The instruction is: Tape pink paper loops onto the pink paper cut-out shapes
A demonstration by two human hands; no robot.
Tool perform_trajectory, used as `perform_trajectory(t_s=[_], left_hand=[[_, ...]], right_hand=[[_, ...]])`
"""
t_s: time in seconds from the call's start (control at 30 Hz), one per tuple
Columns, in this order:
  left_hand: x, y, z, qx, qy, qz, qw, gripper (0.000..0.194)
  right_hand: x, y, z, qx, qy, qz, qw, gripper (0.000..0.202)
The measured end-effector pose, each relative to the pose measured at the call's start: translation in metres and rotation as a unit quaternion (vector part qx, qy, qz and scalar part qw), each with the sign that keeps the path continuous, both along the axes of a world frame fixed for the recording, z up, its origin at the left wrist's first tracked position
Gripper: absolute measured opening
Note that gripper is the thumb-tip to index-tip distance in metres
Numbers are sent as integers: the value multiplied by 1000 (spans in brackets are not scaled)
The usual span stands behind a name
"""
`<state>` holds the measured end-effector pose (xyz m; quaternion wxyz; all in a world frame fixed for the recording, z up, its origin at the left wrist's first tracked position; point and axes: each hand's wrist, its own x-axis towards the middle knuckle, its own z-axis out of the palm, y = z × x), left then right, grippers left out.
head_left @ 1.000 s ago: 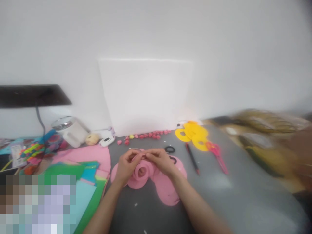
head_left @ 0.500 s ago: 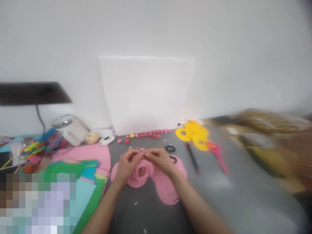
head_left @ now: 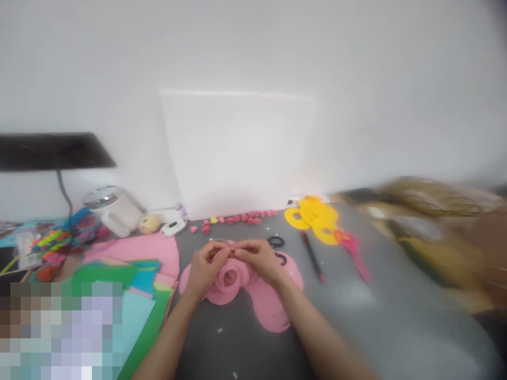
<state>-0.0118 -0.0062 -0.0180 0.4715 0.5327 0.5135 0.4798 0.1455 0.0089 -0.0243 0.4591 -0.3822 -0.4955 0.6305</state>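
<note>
Well, the left hand [head_left: 206, 266] and right hand [head_left: 257, 258] are both closed at the fingertips, pinching the upper edge of a curled, ring-shaped pink paper piece [head_left: 227, 288] in front of the person. Flat, rounded pink paper cut-outs [head_left: 273, 306] lie just right of that curl, and farther right of it are a slim black-and-red pen [head_left: 312, 257] and some pink-handled scissors [head_left: 350, 245].
</note>
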Motion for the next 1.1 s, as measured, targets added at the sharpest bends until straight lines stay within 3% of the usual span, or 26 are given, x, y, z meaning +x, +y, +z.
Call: perform_trajectory(t_s=[0.83,1.1], left_hand=[[1,4,-9,12,4,-18,1000,19],[5,1,-1,21,-8,8,1000,21]], right_hand=[[1,3,-1,20,1,-24,1000,14],[3,-2,3,-21,24,-41,999,38]])
